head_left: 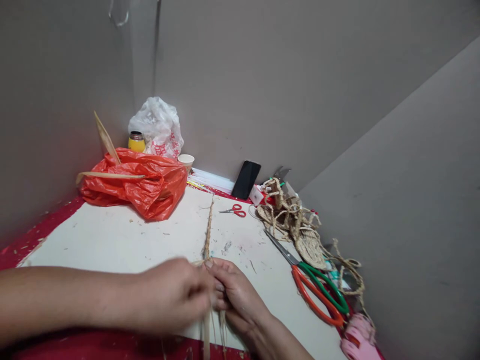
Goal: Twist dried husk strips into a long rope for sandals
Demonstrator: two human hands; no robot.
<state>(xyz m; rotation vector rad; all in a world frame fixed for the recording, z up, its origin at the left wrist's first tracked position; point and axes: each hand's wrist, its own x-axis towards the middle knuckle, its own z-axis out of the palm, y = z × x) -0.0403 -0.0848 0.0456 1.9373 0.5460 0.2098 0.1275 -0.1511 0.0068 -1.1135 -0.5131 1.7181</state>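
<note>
A thin braided cord (207, 237) of pale plant fibre runs up the white board (123, 240) in front of me. My right hand (238, 292) pinches its lower end between thumb and fingers. Loose fibre strands (207, 330) hang below both hands towards the board's front edge. My left hand (180, 295), blurred by motion, is curled beside the right one at the braid's end. Its fingertips are hidden, so what it grips cannot be made out. Small red-handled scissors (234, 211) lie right of the cord's far end.
Large scissors (313, 285) with orange and green handles lie right, beside woven fibre pieces (311, 245). A red plastic bag (146, 182) sits at left, a paper cup (186, 160) behind it. A black phone (246, 180) leans on the grey wall (240, 90). Something pink (358, 337) is front right.
</note>
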